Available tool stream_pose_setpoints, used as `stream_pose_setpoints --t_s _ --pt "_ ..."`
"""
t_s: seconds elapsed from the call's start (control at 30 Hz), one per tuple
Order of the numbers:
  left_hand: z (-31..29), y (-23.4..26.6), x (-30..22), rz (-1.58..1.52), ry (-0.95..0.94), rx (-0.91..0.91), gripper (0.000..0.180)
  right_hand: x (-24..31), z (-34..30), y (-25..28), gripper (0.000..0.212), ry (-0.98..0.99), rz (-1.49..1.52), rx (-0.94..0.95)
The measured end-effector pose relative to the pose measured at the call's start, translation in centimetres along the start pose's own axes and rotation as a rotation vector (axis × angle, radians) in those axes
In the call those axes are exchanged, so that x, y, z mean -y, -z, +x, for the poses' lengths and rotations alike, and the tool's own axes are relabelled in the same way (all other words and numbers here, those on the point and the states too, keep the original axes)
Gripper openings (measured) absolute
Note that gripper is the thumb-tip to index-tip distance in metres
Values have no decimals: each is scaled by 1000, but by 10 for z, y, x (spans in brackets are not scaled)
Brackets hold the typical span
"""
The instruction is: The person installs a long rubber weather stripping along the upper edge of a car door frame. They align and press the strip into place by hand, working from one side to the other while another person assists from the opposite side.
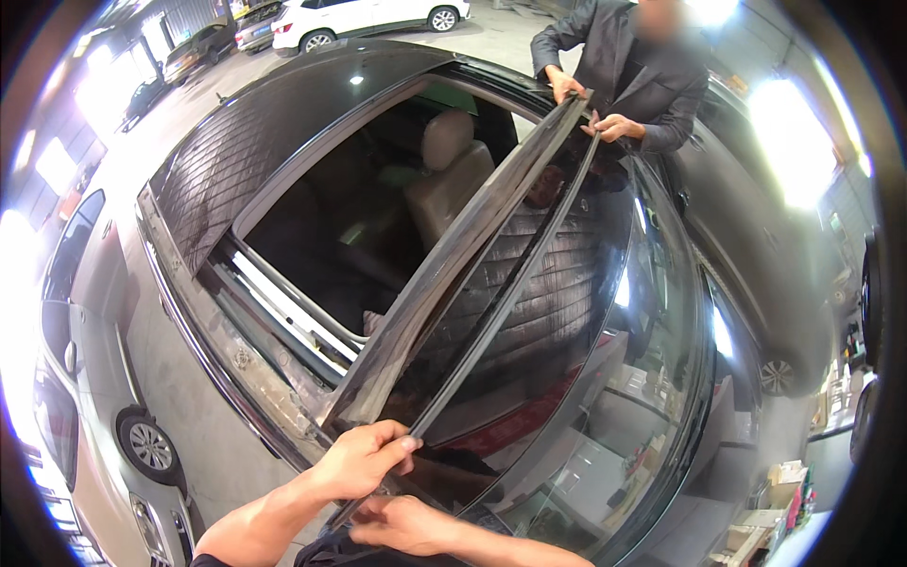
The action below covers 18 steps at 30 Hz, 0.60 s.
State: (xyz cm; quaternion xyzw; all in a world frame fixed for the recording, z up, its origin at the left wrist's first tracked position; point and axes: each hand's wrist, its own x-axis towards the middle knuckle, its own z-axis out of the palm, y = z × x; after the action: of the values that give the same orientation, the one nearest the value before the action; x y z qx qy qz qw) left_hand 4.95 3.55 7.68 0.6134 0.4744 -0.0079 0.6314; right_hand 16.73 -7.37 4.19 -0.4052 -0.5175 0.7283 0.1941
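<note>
A long narrow dark strip (515, 288) slants across the black car roof, behind the open sunroof (331, 227). My left hand (364, 460) is closed on its near end, thumb and fingers pinched together. Just below, my right hand (402, 524) is curled at the car's near edge; its fingertips are hidden, and what they hold, if anything, does not show. Alongside the narrow strip lies a wider grey, dirty-looking strip (453, 246). Across the car, a co-worker's one hand (564, 87) grips the wide strip's far end, and the other hand (614, 127) holds the narrow one's.
Through the sunroof a light seat (444, 180) shows. Dark glossy glass (557, 274) reflects the ceiling. A silver car (94, 359) stands at the left, a grey car (756, 246) at the right, and a white car (368, 17) at the back. Boxes (770, 510) sit at the lower right.
</note>
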Motion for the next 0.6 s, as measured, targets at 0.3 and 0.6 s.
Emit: stream_pose_setpoints --t_s 0.3,0.6 --pt "-124 46 79 150 253 101 27 14 9 207 68 482 1002 -816" --pt "-195 68 156 356 480 488 56 18 35 264 35 826 1392 -871"
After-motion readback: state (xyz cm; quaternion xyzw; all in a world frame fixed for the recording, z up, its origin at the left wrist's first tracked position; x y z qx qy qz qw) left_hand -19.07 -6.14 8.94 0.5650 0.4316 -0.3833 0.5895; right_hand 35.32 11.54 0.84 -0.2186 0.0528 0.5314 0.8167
